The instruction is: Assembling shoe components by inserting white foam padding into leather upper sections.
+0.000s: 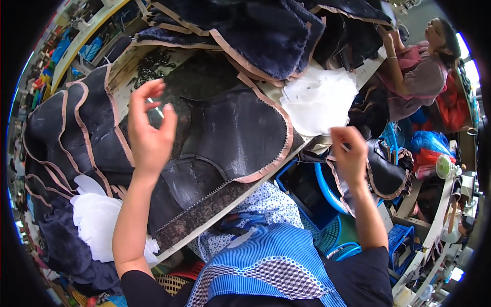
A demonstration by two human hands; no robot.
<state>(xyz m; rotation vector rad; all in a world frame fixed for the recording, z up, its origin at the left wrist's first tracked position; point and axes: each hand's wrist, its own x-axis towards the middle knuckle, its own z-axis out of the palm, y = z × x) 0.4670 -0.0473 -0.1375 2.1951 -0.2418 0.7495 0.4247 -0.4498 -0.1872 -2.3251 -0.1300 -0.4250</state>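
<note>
My left hand (pixel 152 125) is raised over the work table, its fingers apart and holding nothing I can see. Out to the right, beyond the table edge, my right hand (pixel 350 153) is closed with curled fingers; what they hold, if anything, is hidden. Between the hands a black leather-like piece (pixel 238 133) lies flat, its curved edge trimmed with a tan-pink band. A stack of white shaped sheets (pixel 319 100) rests at the table's edge, just beyond my right hand.
Several black trimmed pieces (pixel 94 120) overlap at the left, near more white sheets (pixel 94 225). Dark furry pieces (pixel 261 38) heap at the far side. Blue baskets (pixel 312 199) stand below the right edge. Another person (pixel 414 92) works at the far right.
</note>
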